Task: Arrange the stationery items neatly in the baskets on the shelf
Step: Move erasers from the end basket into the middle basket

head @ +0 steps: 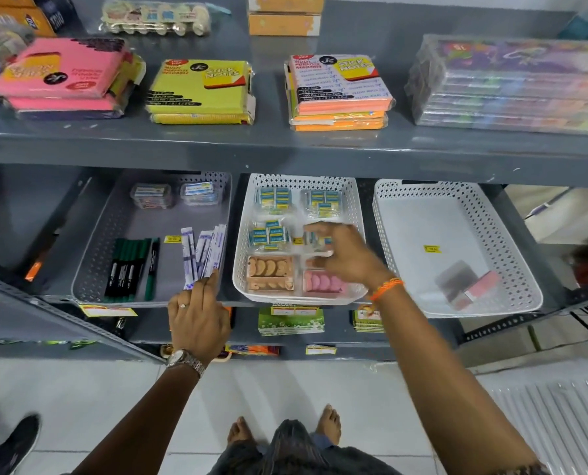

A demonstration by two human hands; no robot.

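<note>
A: Quick, what's on the middle shelf?

B: Three baskets. Grey basket [121, 214] at 9 o'clock, white middle basket [354, 200] dead centre, white right basket [491, 214] at 3 o'clock.

A: Left hand?

B: Left hand [196, 317] sits at the front rim of the grey basket, about 5 o'clock of that basket. Fingers together and pointing up, tips touching the bottom ends of the white pen packs [203, 255] leaning against its right wall. Pushing, not pinching, as far as I see.

A: Right hand?

B: Right hand [344, 255] is over the middle basket, toward its 3 o'clock side. Blurred. Fingers curled around a small eraser packet [316, 238]; looks like a pinch, but the blur means I cannot tell for sure.

A: Other stock?

B: Green markers [130, 269] lie at 7 o'clock in the grey basket, two clear boxes [172, 195] at its 12. Middle basket holds blue eraser packets [274, 200] at the back, an orange tray pack [270, 273] and a pink tray pack [323, 282] in front. Right basket has a pink block [481, 284] at 5 o'clock, blurred.

A: Above?

B: Sticky note stacks [200, 90] on the upper shelf, 12 o'clock.
</note>
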